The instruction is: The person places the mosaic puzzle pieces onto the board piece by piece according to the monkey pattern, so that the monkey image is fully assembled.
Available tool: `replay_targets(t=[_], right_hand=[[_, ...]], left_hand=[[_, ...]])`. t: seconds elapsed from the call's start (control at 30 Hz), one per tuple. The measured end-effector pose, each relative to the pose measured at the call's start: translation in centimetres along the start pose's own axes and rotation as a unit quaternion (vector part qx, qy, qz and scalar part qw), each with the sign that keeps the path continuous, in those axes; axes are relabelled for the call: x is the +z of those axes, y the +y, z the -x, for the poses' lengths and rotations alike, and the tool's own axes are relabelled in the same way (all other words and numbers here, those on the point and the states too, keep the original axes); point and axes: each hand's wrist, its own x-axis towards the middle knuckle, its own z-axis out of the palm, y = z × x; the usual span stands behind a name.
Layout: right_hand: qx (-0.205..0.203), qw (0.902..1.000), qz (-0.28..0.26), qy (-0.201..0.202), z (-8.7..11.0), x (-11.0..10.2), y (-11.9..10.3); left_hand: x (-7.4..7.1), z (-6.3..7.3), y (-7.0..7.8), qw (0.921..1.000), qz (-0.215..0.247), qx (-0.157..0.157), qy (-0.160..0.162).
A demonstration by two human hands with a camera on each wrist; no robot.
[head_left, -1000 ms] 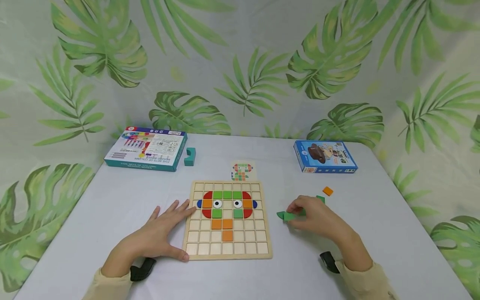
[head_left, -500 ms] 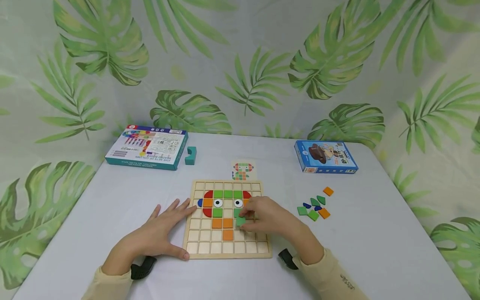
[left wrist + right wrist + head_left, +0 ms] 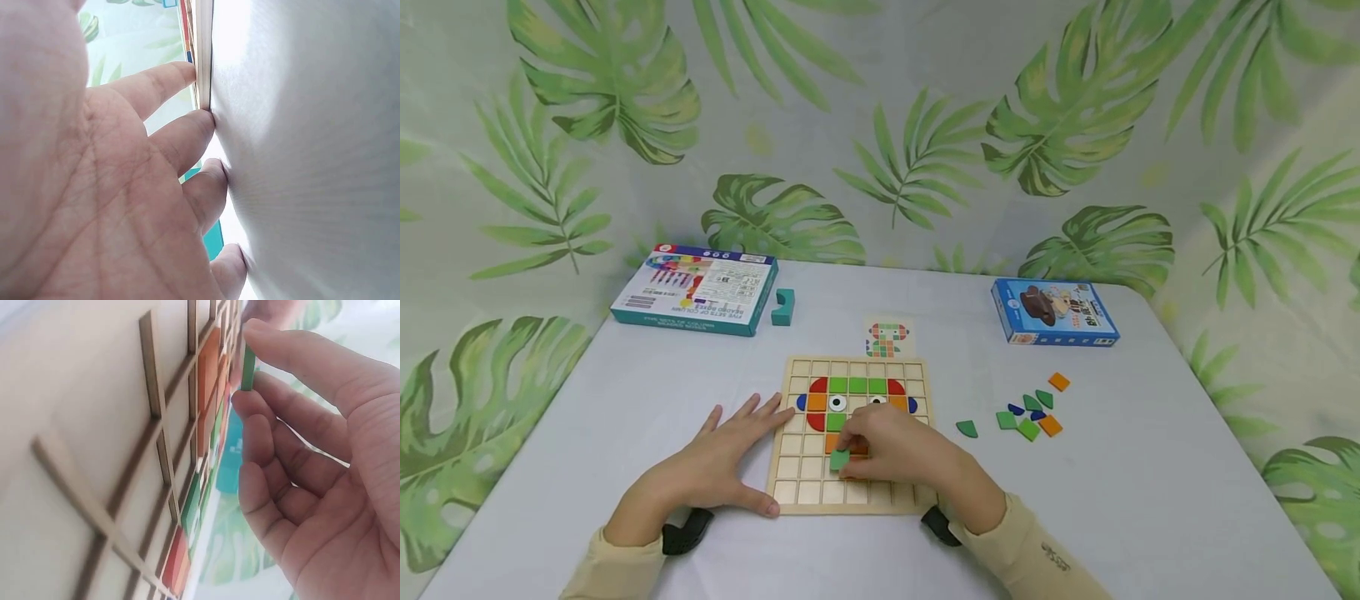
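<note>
A square wooden grid board (image 3: 797,493) lies on the white table with colored tiles forming a face pattern in its cells. My right hand (image 3: 898,446) is over the board's middle and pinches a green square tile (image 3: 838,460) by its edges. In the right wrist view the green tile (image 3: 249,369) stands between thumb and fingertips, a little off the grid. My left hand (image 3: 711,467) lies spread at the board's left edge, fingertips touching the frame; the left wrist view shows its fingers (image 3: 181,137) straight along that edge. Part of the face is hidden behind my right hand.
Right of the board lie a green quarter-round tile (image 3: 967,429) and a cluster of green, blue and orange tiles (image 3: 1028,429). A pattern card (image 3: 890,336) sits behind the board. Farther back are a teal block (image 3: 782,307), a bead box (image 3: 700,292) and a blue box (image 3: 1054,312).
My right hand has come from the loose tiles at the right onto the board with a green tile, then farther left across it. My left hand has stayed in place.
</note>
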Motion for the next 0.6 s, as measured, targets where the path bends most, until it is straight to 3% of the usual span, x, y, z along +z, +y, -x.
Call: replay_targets(t=[0.6], right_hand=[[-0.007,0.9997,0.018,-0.015,-0.47,0.81,-0.25]], left_hand=[[-0.17,0.11,0.18,1.0,0.005,0.002,0.004]])
